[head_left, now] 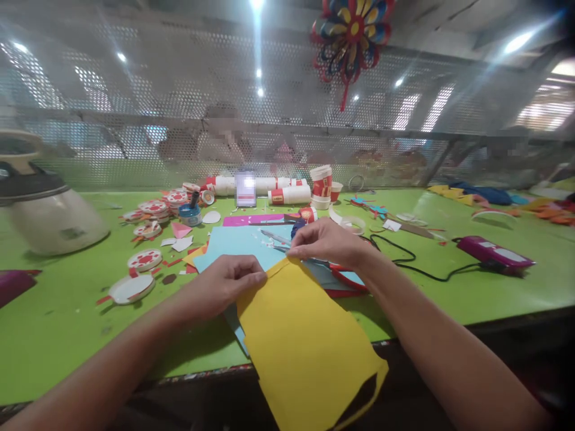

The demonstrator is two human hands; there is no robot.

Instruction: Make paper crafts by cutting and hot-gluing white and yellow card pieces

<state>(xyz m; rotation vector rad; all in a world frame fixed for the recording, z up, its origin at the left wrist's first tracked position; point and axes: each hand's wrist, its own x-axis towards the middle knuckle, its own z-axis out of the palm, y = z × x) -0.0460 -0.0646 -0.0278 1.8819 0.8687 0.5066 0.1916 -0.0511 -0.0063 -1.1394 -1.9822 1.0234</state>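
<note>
A yellow sheet of paper hangs over the table's front edge, held up between both hands. My left hand pinches its upper left corner. At the upper right corner, my right hand grips it between thumb and fingers. A narrow fold runs along the top edge, and a cut-out gap with a thin strip shows at the lower right. Behind the hands lie light blue sheets with scissors on them, the scissors partly hidden by my right hand.
Paper-cup crafts, a blue jar and paper scraps lie to the left, near a large kettle. Stacked cups and a phone stand at the back. A purple corded device is on the right.
</note>
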